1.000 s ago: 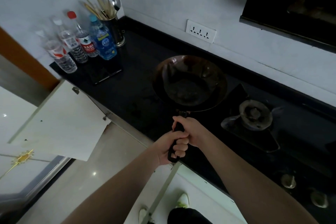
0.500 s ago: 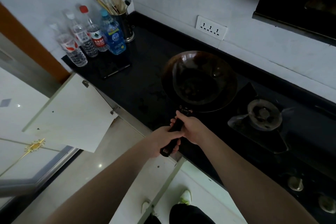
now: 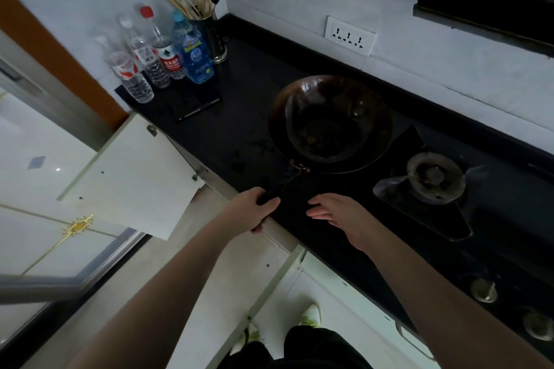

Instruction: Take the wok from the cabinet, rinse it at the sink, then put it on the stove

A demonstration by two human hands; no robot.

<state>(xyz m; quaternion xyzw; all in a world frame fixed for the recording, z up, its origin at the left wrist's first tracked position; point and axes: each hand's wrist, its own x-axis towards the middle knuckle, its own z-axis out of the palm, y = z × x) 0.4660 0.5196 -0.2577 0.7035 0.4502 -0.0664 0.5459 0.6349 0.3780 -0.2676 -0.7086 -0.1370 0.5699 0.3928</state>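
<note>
Dark round metal wok (image 3: 329,123) w/ a long black handle (image 3: 280,186) sits on the black stone bench (image 3: 239,93), just left of the grey gas burner (image 3: 431,177) of the stove, not on it. Left hand (image 3: 254,210) has its grip closed round the handle's near end, at the bench edge. Right hand (image 3: 335,213) is off the handle, just beside it on the right, grip open, fingers spread and pointing left over the bench. Four clear plastic water bottles (image 3: 159,60) stand in the far-left corner, next to a dark metal holder w/ wooden chopsticks and a spoon (image 3: 204,9). White cabinet door (image 3: 132,177) below the bench hangs open to the left. White triple wall socket (image 3: 349,36) is on the wall behind the wok. Two stove knobs (image 3: 484,290) show at lower right.
</note>
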